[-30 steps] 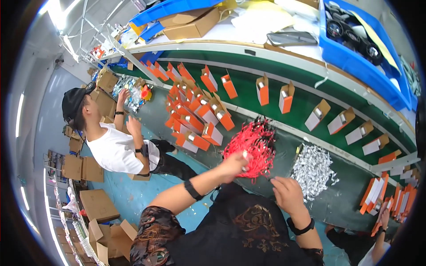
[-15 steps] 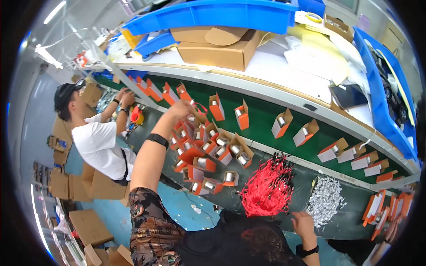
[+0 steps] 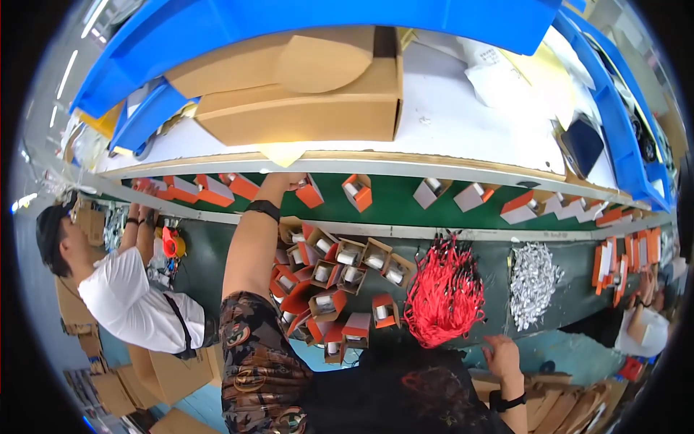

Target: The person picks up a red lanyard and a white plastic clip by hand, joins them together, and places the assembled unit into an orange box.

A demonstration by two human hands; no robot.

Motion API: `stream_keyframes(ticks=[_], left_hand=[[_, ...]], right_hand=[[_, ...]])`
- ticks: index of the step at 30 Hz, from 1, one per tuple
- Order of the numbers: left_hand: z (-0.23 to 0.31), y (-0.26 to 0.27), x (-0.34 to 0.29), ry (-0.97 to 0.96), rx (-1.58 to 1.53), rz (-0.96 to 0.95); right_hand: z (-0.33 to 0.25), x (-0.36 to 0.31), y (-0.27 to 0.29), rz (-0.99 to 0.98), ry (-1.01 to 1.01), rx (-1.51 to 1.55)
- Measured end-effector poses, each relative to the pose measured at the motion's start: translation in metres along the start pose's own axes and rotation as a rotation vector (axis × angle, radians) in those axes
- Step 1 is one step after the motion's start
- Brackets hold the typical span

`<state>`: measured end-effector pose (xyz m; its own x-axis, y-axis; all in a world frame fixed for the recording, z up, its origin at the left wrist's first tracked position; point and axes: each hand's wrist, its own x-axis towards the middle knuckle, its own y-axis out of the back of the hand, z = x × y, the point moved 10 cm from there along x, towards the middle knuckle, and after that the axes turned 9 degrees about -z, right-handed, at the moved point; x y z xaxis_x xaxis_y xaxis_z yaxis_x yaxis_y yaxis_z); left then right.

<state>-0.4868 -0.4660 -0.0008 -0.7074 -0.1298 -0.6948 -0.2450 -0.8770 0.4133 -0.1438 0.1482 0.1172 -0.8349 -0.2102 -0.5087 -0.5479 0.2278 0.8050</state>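
My left hand (image 3: 284, 180) reaches far forward under the shelf edge. Its bent fingers are at the top of an orange-and-white box (image 3: 310, 194) on the green belt (image 3: 394, 210); what lies between them is hidden. My right hand (image 3: 502, 356) hovers low at the right, beside the bench's near edge, fingers loosely curled and apart, with nothing visible in it. Between my arms lie a cluster of open orange boxes with white items inside (image 3: 324, 272) and a heap of red cords with black ends (image 3: 442, 296). A pile of small silvery packets (image 3: 533, 286) lies further right.
Several more boxes (image 3: 473, 197) stand along the belt. Above it runs a white shelf (image 3: 448, 108) bearing a cardboard box (image 3: 303, 108) and blue trays (image 3: 325, 18). A person in white (image 3: 144, 296) works at the left; another (image 3: 642, 329) is at the far right.
My left hand has moved forward onto a box on the belt. The red loop that hung beside it no longer shows. The belt boxes have shifted leftward relative to the bench; the view has turned.
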Motion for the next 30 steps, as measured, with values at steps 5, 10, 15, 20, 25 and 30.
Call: stream_keyframes(ticks=[5, 10, 15, 20, 25, 30], left_hand=[[-0.031, 0.004, 0.021, 0.014, -0.231, -0.176], [-0.022, 0.013, -0.015, 0.1, -0.075, -0.145], [0.006, 0.007, -0.03, -0.109, 0.453, 0.061], [-0.016, 0.017, -0.001, -0.432, 0.23, 0.047], [-0.02, 0.041, -0.014, -0.305, 0.299, 0.173], [0.01, 0.038, -0.093, -0.389, 0.356, 0.301]], right_hand=[[-0.007, -0.006, 0.002, -0.045, -0.059, 0.015], [-0.003, -0.016, -0.012, -0.048, -0.044, -0.01], [0.003, -0.028, -0.032, -0.006, -0.048, 0.049], [-0.001, -0.035, -0.036, 0.005, -0.059, 0.083], [0.003, -0.018, -0.063, -0.009, 0.003, 0.084], [-0.007, 0.023, -0.114, -0.101, 0.216, -0.057]])
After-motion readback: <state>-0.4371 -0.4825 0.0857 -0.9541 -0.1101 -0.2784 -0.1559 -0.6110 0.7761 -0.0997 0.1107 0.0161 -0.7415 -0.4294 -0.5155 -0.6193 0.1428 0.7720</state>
